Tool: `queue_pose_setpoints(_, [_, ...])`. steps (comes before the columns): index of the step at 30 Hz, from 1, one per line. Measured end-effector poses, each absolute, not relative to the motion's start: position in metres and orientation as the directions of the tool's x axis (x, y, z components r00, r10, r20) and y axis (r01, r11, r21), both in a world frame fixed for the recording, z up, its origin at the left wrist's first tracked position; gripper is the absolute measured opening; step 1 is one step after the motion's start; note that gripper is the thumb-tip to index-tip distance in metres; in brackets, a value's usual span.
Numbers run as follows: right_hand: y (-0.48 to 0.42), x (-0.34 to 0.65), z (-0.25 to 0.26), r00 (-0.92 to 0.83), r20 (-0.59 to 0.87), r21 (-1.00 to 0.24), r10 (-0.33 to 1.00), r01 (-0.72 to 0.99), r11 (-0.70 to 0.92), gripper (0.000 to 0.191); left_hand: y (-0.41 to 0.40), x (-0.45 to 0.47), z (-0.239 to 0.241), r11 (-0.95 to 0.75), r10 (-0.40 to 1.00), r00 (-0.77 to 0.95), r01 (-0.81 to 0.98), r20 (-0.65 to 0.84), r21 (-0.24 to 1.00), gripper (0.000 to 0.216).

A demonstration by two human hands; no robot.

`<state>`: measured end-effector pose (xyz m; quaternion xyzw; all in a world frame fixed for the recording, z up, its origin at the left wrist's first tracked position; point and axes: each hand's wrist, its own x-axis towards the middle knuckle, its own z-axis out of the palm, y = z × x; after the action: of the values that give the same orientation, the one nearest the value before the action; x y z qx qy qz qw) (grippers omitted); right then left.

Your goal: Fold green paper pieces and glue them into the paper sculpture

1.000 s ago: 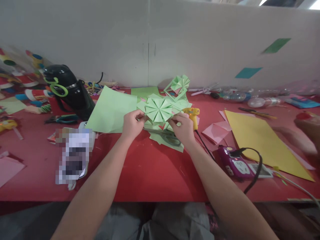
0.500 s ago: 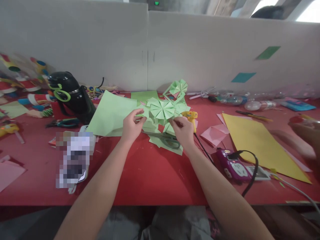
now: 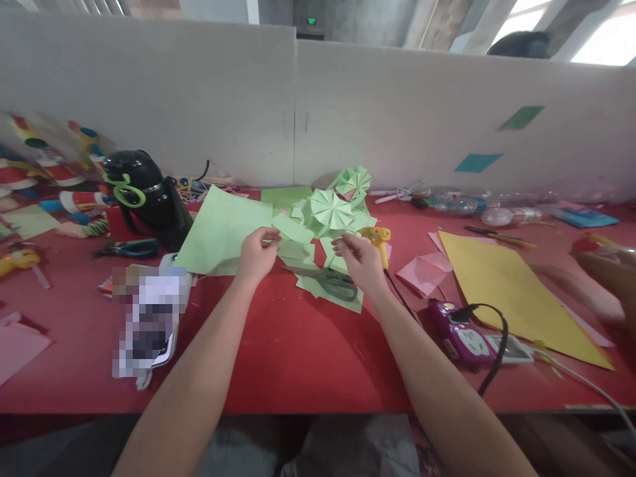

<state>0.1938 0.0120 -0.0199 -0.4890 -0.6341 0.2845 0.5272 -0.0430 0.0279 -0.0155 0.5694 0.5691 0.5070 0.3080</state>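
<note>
A pleated green paper rosette (image 3: 332, 209) rests on the heap of green paper, just beyond my hands. A second folded paper rosette (image 3: 354, 181) leans behind it. My left hand (image 3: 259, 253) hovers over the right edge of a light green sheet (image 3: 231, 232), its fingers loosely bent, with nothing seen in them. To the right, my right hand (image 3: 362, 260) is above the green scraps, fingers curved and apart, apparently holding nothing. Below and between the hands lie dark-handled scissors (image 3: 340, 287) on a green paper scrap (image 3: 311, 290). A yellow glue gun (image 3: 378, 238) sits beside my right hand.
On the left stand a black flask (image 3: 144, 192), pliers (image 3: 130, 248) and a phone (image 3: 166, 351). A purple power strip (image 3: 462, 334), yellow sheet (image 3: 517, 291) and pink paper (image 3: 424, 273) lie right. Another person's arm (image 3: 603, 278) reaches in at the right edge. A white partition (image 3: 209, 99) closes the back.
The front rosette has gone from between my hands to slightly farther back and right, onto the paper heap. My right hand has come off it; my left hand has drawn slightly left.
</note>
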Motion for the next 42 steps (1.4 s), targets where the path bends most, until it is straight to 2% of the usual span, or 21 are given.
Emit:
queue_pose_setpoints(2, [0.01, 0.189, -0.023, -0.091, 0.379, -0.888, 0.921, 0.243, 0.39, 0.047, 0.027, -0.043, -0.013, -0.143, 0.963, -0.182, 0.287, 0.2, 0.947, 0.027])
queue_pose_setpoints(4, [0.008, 0.186, -0.025, -0.18, 0.387, -0.878, 0.904, 0.228, 0.421, 0.053, 0.027, -0.043, -0.012, -0.128, 0.966, -0.188, 0.257, 0.179, 0.958, 0.028])
queue_pose_setpoints(8, [0.007, 0.186, -0.025, -0.227, 0.398, -0.844, 0.889, 0.289, 0.452, 0.045, 0.027, -0.041, -0.013, -0.132, 0.97, -0.165, 0.267, 0.181, 0.954, 0.029])
queue_pose_setpoints(10, [0.011, 0.192, -0.025, -0.144, 0.42, -0.825, 0.896, 0.351, 0.443, 0.039, 0.026, -0.041, -0.013, -0.157, 0.967, -0.146, 0.315, 0.211, 0.936, 0.026])
queue_pose_setpoints(13, [0.017, 0.205, -0.024, 0.009, 0.423, -0.765, 0.906, 0.539, 0.352, 0.032, 0.022, -0.04, -0.014, -0.213, 0.963, -0.054, 0.442, 0.263, 0.871, 0.017])
queue_pose_setpoints(16, [0.019, 0.217, -0.024, -0.013, 0.358, -0.628, 0.934, 0.737, 0.251, 0.03, 0.014, -0.034, -0.013, -0.264, 0.962, 0.09, 0.532, 0.257, 0.805, 0.016])
queue_pose_setpoints(18, [0.016, 0.22, -0.024, -0.074, 0.321, -0.548, 0.944, 0.799, 0.249, 0.038, 0.009, -0.028, -0.012, -0.318, 0.948, 0.178, 0.551, 0.264, 0.772, 0.017])
queue_pose_setpoints(22, [0.008, 0.216, -0.019, -0.118, 0.245, -0.465, 0.962, 0.857, 0.223, 0.058, 0.002, -0.017, -0.011, -0.403, 0.914, 0.301, 0.581, 0.273, 0.707, 0.02])
queue_pose_setpoints(24, [0.004, 0.212, -0.016, -0.135, 0.175, -0.435, 0.975, 0.878, 0.2, 0.051, 0.0, -0.014, -0.011, -0.416, 0.907, 0.323, 0.587, 0.27, 0.695, 0.021])
queue_pose_setpoints(26, [0.003, 0.209, -0.014, -0.161, 0.137, -0.429, 0.977, 0.88, 0.205, 0.034, 0.0, -0.013, -0.013, -0.413, 0.908, 0.326, 0.591, 0.264, 0.692, 0.021])
queue_pose_setpoints(28, [0.003, 0.207, -0.013, -0.184, 0.17, -0.469, 0.968, 0.849, 0.243, 0.022, 0.0, -0.012, -0.016, -0.392, 0.918, 0.299, 0.585, 0.261, 0.71, 0.02])
queue_pose_setpoints(29, [0.002, 0.205, -0.012, -0.189, 0.214, -0.503, 0.958, 0.82, 0.274, 0.023, 0.001, -0.011, -0.017, -0.38, 0.924, 0.28, 0.572, 0.262, 0.727, 0.019])
queue_pose_setpoints(32, [0.0, 0.197, -0.01, -0.163, 0.43, -0.606, 0.888, 0.676, 0.418, 0.028, 0.002, -0.007, -0.017, -0.308, 0.949, 0.226, 0.497, 0.222, 0.811, 0.013])
queue_pose_setpoints(35, [-0.006, 0.187, -0.006, -0.171, 0.587, -0.637, 0.791, 0.506, 0.582, 0.029, 0.003, -0.003, -0.012, -0.075, 0.979, 0.202, 0.238, 0.027, 0.968, 0.023])
queue_pose_setpoints(36, [-0.008, 0.184, -0.004, -0.201, 0.608, -0.638, 0.768, 0.452, 0.623, 0.029, 0.003, -0.002, -0.009, 0.036, 0.977, 0.206, 0.088, -0.053, 0.995, 0.031])
queue_pose_setpoints(38, [-0.012, 0.18, -0.002, -0.276, 0.614, -0.646, 0.739, 0.363, 0.672, 0.03, 0.004, 0.0, -0.004, 0.203, 0.957, 0.242, -0.168, -0.159, 0.965, 0.041])
queue_pose_setpoints(40, [-0.013, 0.178, -0.002, -0.339, 0.59, -0.669, 0.733, 0.304, 0.679, 0.03, 0.005, 0.0, 0.0, 0.246, 0.952, 0.252, -0.289, -0.175, 0.925, 0.039])
queue_pose_setpoints(42, [-0.014, 0.178, -0.003, -0.388, 0.55, -0.692, 0.739, 0.284, 0.664, 0.03, 0.006, -0.001, 0.001, 0.218, 0.969, 0.189, -0.346, -0.16, 0.912, 0.026])
